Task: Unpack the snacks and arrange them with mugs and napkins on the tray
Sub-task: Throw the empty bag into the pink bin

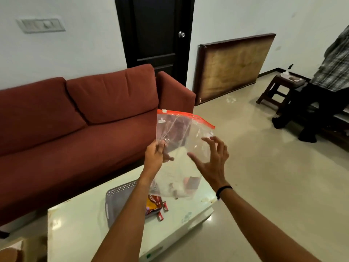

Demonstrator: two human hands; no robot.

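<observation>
A clear zip bag (181, 140) with an orange-red seal strip hangs in the air over the white table (79, 224). My left hand (154, 157) pinches its left edge. My right hand (211, 157) is just right of the bag with fingers spread and nothing in it. White items and a dark packet sit in the bag's bottom (179, 186). Below it, a grey perforated tray (119, 201) lies on the table with a red and yellow snack packet (154, 204) at its edge. Small red sachets (162, 211) lie beside the tray.
A red sofa (75, 120) runs behind and left of the table. At the right, a person in a checked shirt (336, 69) stands by a dark wooden stool (279, 87). A framed board (234, 67) leans on the wall beside a dark door (154, 35).
</observation>
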